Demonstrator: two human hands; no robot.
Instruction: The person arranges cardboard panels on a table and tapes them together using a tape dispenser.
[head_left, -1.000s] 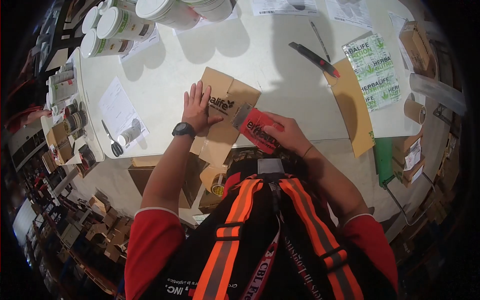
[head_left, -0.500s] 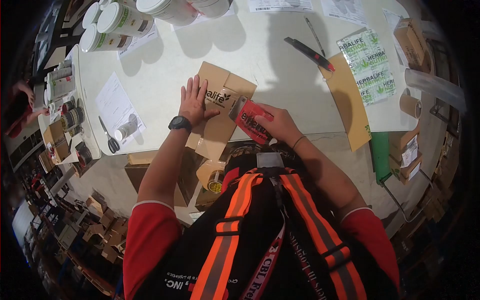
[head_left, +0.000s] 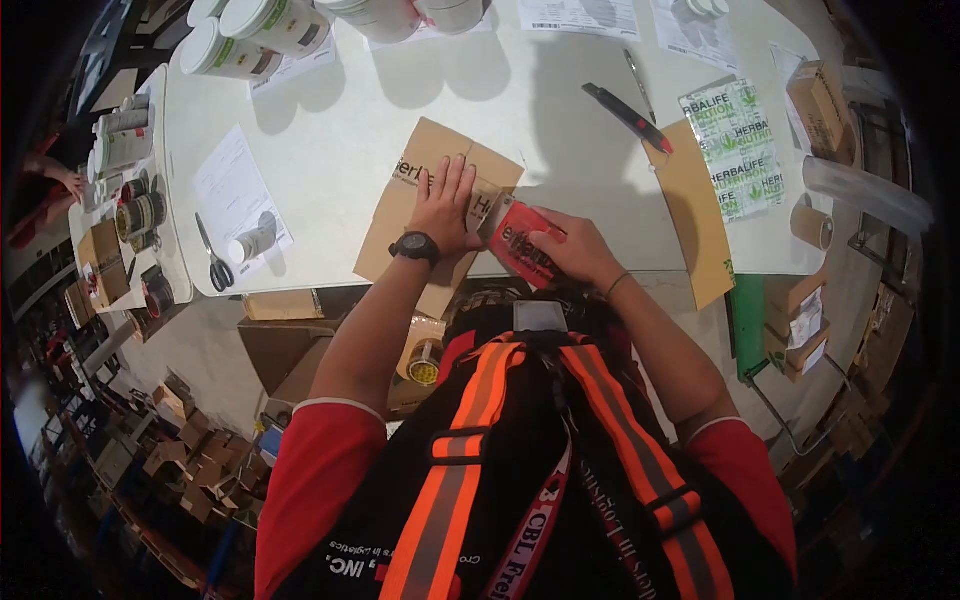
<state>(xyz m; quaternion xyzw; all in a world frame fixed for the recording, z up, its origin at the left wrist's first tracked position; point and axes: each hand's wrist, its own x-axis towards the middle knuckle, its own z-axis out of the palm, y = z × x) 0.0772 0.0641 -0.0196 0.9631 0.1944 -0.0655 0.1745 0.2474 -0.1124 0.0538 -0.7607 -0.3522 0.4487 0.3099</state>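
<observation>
A flattened-looking brown cardboard piece point(head_left: 400, 215) with dark print lies at the table's near edge. My left hand point(head_left: 444, 212) rests on it with fingers stretched out, a black watch at the wrist. My right hand point(head_left: 578, 252) grips a red tape dispenser point(head_left: 522, 245), whose metal end touches the cardboard's right part beside my left thumb. Clear tape with dark lettering shows on the cardboard between the hands. The underside of the dispenser is hidden.
White tubs point(head_left: 275, 25) stand at the back left. Scissors point(head_left: 215, 255) and a small white bottle point(head_left: 250, 243) lie left. A black cutter point(head_left: 625, 115), a pen point(head_left: 638, 82), a brown envelope point(head_left: 695, 215) and a printed pouch point(head_left: 735, 150) lie right. Another person's hand point(head_left: 70, 182) shows far left.
The cardboard has been turned and shows a wider surface on the left. My left hand has moved right across it, closer to the dispenser, which my right hand still holds.
</observation>
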